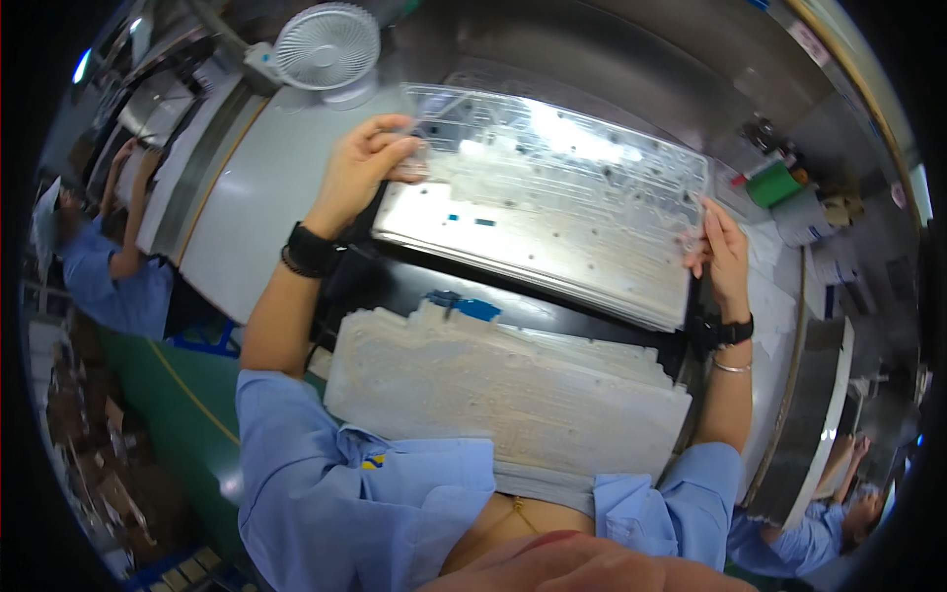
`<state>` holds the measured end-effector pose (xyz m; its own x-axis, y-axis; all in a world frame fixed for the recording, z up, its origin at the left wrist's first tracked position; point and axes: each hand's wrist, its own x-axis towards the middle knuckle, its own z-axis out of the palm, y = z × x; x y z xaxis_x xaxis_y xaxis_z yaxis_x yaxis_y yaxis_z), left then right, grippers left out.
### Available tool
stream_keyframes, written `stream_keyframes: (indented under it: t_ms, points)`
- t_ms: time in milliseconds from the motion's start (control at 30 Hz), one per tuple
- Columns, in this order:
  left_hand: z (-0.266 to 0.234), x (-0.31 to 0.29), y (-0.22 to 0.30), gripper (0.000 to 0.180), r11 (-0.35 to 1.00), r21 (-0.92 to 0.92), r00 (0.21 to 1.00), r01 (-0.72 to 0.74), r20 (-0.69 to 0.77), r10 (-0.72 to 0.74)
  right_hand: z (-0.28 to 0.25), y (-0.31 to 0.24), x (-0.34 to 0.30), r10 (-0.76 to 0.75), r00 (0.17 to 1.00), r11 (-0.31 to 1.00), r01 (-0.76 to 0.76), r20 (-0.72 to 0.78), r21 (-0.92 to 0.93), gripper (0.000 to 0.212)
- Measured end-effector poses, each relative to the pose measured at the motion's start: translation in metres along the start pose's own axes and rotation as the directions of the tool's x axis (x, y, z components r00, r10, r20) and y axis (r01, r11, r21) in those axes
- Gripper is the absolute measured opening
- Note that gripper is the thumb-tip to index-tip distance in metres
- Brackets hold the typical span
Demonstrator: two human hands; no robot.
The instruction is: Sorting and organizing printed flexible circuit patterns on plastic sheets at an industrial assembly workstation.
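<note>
My left hand [357,170] pinches the left end of a clear, thin plastic sheet [577,163] with cut-outs and printed lines. My right hand [722,247] grips the same sheet at its right end, fingers bent round the edge. The sheet is over a shiny flat stack of plates or sheets [513,252], and I cannot tell whether it touches them. That stack sits in a black tray or frame [464,273]. Nearer my chest lies a pile of milky, irregularly cut sheets [513,385], with a blue piece [475,308] by its far edge.
A white fan [327,49] stands at the back left of the pale worktable [258,187]. On the right are a green object [772,185] and a white cylinder [801,222]. Co-workers in blue work at far left [113,266] and lower right [804,543]. Cardboard boxes [123,493] fill the lower left.
</note>
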<state>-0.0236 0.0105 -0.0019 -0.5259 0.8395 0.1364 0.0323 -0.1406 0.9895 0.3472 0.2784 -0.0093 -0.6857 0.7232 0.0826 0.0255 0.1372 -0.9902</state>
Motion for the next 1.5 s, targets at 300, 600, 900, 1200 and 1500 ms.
stream_keyframes:
  t_ms: [300,600,900,1200,1500]
  points:
    - [-0.004,0.001,-0.003,0.034,0.997,0.073,0.998,0.038,-0.055,-0.034,-0.008,-0.006,0.001,-0.032,0.987,0.997,0.042,0.158,-0.062,0.039]
    - [0.004,-0.005,0.010,0.066,0.640,0.739,0.965,-0.207,0.263,0.009,0.000,-0.003,0.004,-0.155,0.987,0.980,0.158,-0.032,0.121,0.053]
    - [-0.002,-0.003,0.010,0.025,0.632,0.742,0.969,-0.225,0.101,0.226,0.003,-0.015,-0.001,-0.298,0.948,0.832,0.316,0.113,-0.457,0.020]
    - [0.006,-0.010,0.018,0.035,0.957,0.128,0.950,-0.261,0.212,0.231,-0.029,0.002,0.006,-0.345,0.890,0.850,0.431,0.299,-0.303,0.023]
    - [0.008,-0.008,0.016,0.022,0.997,0.034,0.998,0.064,0.013,-0.065,-0.017,0.004,0.001,-0.036,0.991,0.994,0.049,0.128,-0.093,0.037]
